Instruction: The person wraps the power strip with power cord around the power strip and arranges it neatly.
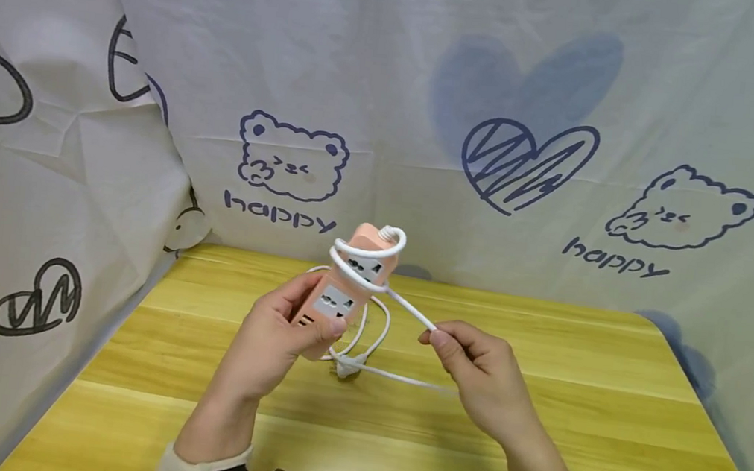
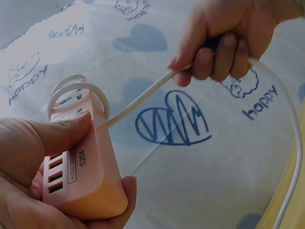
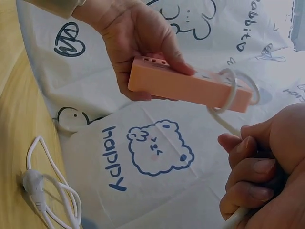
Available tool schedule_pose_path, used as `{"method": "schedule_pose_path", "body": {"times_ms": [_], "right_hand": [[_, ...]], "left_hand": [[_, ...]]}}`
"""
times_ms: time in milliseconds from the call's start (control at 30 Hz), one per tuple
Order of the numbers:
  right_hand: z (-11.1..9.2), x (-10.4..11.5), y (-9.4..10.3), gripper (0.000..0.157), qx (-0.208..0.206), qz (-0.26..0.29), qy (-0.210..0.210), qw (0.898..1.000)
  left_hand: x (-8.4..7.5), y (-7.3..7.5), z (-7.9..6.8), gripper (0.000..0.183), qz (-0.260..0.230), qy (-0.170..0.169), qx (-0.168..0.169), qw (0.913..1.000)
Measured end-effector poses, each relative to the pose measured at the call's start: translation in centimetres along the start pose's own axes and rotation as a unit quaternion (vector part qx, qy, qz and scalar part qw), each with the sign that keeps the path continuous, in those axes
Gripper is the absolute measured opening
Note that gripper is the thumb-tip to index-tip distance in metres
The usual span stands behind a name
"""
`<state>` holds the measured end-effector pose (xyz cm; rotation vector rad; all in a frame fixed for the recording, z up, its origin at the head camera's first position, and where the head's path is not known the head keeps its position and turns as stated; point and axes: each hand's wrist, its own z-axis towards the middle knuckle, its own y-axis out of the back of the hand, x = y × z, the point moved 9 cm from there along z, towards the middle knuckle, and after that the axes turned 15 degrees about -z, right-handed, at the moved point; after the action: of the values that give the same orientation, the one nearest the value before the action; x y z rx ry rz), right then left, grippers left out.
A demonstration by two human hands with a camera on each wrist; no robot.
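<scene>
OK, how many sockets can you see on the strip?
2 on the strip: one socket near the end where the cord enters, between its loops; another nearer the left hand. Others may be hidden.

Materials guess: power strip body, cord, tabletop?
Power strip body: probably molded plastic, pink satin; smooth faces, rounded edges.
Cord: likely flexible plastic or rubber jacket, smooth white; it bends in loops around the body.
Tabletop: wood or wood-look laminate, slightly glossy; grain-like streaks, soft light reflection; can't tell which.
</scene>
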<state>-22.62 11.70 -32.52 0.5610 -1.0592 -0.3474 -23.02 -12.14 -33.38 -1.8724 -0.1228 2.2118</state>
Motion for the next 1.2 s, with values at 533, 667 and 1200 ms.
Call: {"method": "schedule_pose_path", "body": {"times_ms": [533, 667, 1200], "right_hand": [[-0.7, 0.9, 2.0, 0.015, 0.011, 0.019, 0.044, 0.999], [-1.0, 1.2, 2.1, 0.014, 0.031, -0.003, 0.037, 0.999], [-2.6, 4.4, 3.0, 0.031, 0.031, -0.009, 0.186, 0.982]], "left_hand": [[-1.1, 2.7, 0.1, 0.051, -0.03, 0.004, -0.072, 0.9969], [-1.3, 3.4, -0.1, 0.052, 0.036, -0.011, -0.119, 0.9922], [-0.5, 4.2, 0.2, 0.058, 0.251, 0.004, -0.178, 0.9516]]}}
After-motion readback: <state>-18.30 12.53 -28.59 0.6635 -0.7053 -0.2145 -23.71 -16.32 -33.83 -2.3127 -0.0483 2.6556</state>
